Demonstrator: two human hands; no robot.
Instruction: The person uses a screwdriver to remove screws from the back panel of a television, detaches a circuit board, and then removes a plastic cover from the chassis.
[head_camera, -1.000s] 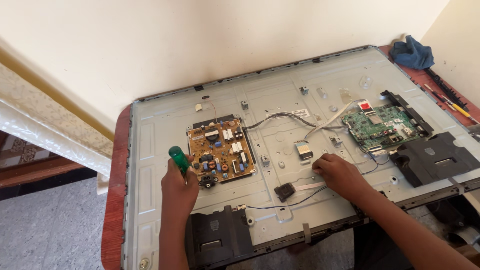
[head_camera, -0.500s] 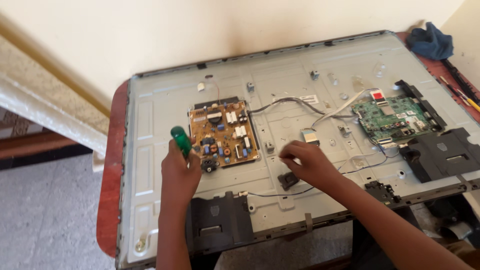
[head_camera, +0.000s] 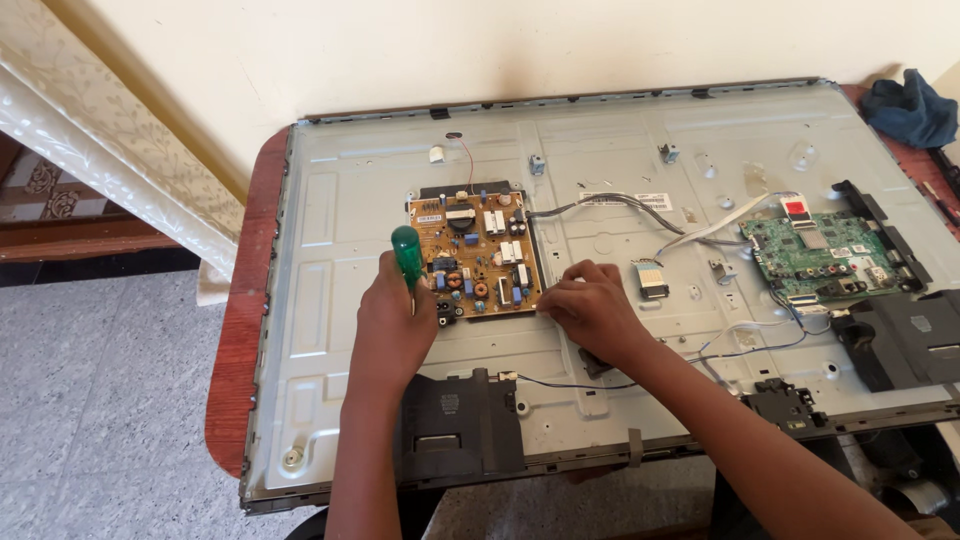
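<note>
My left hand (head_camera: 392, 320) grips a screwdriver with a green handle (head_camera: 406, 252), held upright at the lower left corner of a brown power board (head_camera: 474, 252). My right hand (head_camera: 590, 305) rests at the board's lower right corner, fingers curled down on the metal; I cannot tell whether it holds anything. The board sits on the grey metal back of an opened flat television (head_camera: 340, 230) lying on a table.
A green main board (head_camera: 815, 256) with ribbon and wire leads lies to the right. Black speaker boxes (head_camera: 455, 425) (head_camera: 910, 335) sit along the near edge. A blue cloth (head_camera: 908, 108) lies at the far right corner. The red-brown table edge (head_camera: 232, 330) shows at left, tiled floor below.
My right hand has moved left across the panel from near the main board's wires to the power board's lower right corner. The left hand stays on the screwdriver.
</note>
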